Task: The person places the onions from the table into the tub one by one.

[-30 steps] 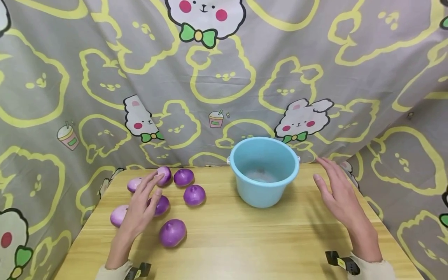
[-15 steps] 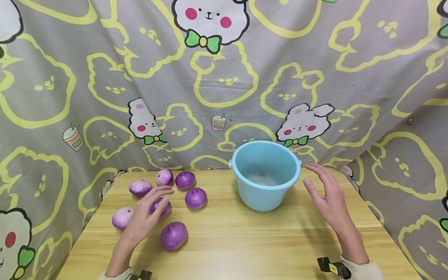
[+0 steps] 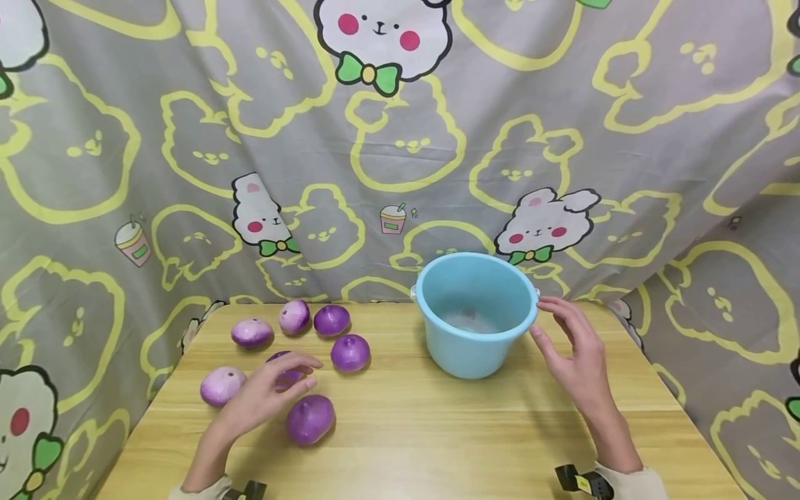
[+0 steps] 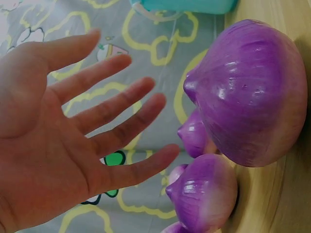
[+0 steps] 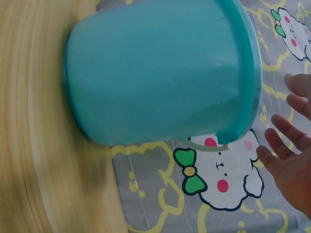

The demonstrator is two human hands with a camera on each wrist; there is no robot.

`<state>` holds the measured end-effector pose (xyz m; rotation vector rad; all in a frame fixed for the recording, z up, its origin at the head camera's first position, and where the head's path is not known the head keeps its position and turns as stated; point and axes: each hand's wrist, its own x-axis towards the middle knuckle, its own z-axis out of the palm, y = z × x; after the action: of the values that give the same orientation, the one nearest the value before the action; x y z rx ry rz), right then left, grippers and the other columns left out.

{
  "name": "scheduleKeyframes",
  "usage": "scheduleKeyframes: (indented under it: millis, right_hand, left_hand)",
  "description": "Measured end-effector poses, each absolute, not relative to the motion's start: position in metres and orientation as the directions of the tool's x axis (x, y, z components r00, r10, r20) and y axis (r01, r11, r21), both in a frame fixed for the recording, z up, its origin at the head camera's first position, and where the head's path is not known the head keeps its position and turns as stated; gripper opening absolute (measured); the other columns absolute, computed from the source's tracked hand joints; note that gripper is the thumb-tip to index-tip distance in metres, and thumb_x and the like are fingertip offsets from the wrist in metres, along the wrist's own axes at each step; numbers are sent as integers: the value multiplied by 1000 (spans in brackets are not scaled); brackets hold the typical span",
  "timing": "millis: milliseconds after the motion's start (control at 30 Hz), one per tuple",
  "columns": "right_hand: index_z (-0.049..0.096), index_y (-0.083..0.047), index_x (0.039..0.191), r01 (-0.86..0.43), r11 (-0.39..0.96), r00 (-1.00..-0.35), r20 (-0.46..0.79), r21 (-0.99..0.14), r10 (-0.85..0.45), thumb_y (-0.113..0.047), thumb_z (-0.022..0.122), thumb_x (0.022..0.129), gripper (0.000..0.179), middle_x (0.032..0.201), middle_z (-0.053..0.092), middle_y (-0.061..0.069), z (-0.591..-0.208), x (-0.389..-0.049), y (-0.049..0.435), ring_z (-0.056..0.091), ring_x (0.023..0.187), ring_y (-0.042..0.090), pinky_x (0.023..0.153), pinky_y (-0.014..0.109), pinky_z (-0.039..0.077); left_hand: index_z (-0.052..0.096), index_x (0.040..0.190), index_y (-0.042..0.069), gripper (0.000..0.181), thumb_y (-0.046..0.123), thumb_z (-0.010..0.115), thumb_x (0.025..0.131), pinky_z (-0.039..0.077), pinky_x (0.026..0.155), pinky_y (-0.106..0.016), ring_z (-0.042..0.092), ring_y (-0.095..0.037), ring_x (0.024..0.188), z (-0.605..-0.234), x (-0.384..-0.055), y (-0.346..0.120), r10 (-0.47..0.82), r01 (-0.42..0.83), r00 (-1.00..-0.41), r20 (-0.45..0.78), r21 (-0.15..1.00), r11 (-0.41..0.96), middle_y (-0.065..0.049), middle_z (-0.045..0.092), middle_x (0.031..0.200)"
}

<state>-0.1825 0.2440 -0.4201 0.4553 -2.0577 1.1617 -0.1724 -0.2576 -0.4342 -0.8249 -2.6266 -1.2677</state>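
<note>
Several purple onions lie on the left half of the wooden table, one of them, the front onion (image 3: pixel 310 420), close to the thumb side of my left hand (image 3: pixel 269 392). That hand is held above the table with fingers spread and extended, holding nothing. Its fingers partly cover another onion (image 3: pixel 289 380); the left wrist view shows the palm facing a large onion (image 4: pixel 252 94). A light blue bucket (image 3: pixel 469 351) stands upright at the back, right of centre. My right hand (image 3: pixel 578 357) is raised beside it, fingertips right at the rim, gripping nothing.
Farther back are a pale onion (image 3: pixel 252 333) and a round onion (image 3: pixel 350 353). The bucket's handle (image 5: pixel 204 145) hangs along its side. A grey patterned curtain (image 3: pixel 406 153) rises behind the wooden table (image 3: pixel 425 444) and along both sides.
My right hand has moved left to the bucket's rim. My left hand has come nearer and turned to the right, uncovering the pale onions. The onions and bucket have not moved on the table.
</note>
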Motion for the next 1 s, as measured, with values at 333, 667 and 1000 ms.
scheduleKeyframes:
  millis: [333,667,1000]
  right_hand:
    - [69,0,123,-634,556,-652,759,-538,-8,10,79,82,43,133,64,11,-425,-187,234,54,131,21,115,26,38]
    - [71,-3,117,-643,539,-659,751,-544,-27,7,79,83,36,125,65,9,-432,-189,226,56,125,19,115,27,37]
    - [73,-6,111,-627,555,-666,746,-546,-19,8,79,83,32,120,64,8,-435,-188,220,56,118,18,111,20,37]
  left_hand:
    - [69,121,20,26,23,75,95,54,96,-45,65,-14,108,-444,-175,-260,537,566,-796,280,661,493,10,68,115]
    - [66,123,14,39,30,79,90,54,96,-43,63,-28,115,-452,-174,-261,641,585,-741,200,661,470,-3,66,121]
    - [67,123,13,53,38,86,80,54,95,-43,62,-28,116,-455,-172,-265,681,602,-725,101,574,555,-5,66,123]
